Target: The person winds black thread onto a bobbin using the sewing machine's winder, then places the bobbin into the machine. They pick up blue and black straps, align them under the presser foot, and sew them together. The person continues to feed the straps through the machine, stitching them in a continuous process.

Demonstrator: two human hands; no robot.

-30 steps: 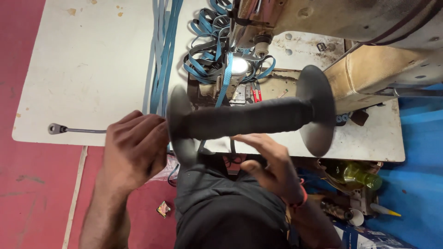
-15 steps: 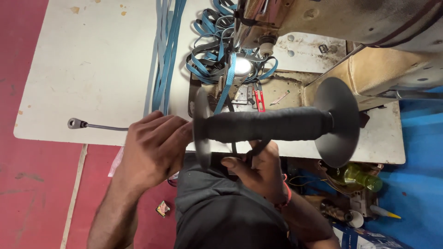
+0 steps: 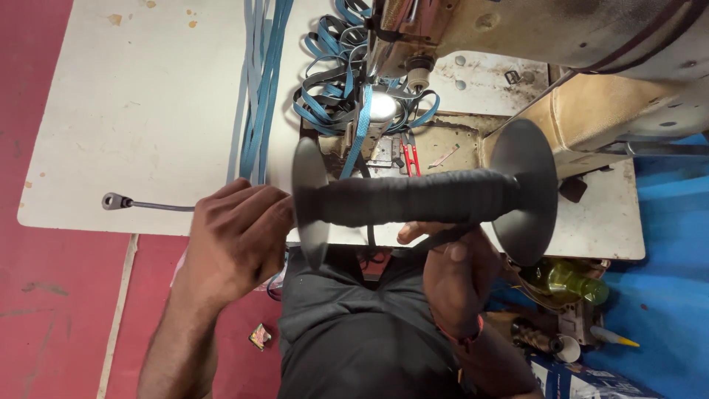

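We see a white desk [image 3: 133, 111] filling the upper left of the frame. On it lie blue straps [image 3: 258, 89], a sewing machine [image 3: 561, 44] at the upper right, and red scissors [image 3: 410, 155].

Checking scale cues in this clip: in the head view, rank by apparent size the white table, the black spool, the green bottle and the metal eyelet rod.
1. white table
2. black spool, enlarged by nearness
3. green bottle
4. metal eyelet rod, similar length but much thinner
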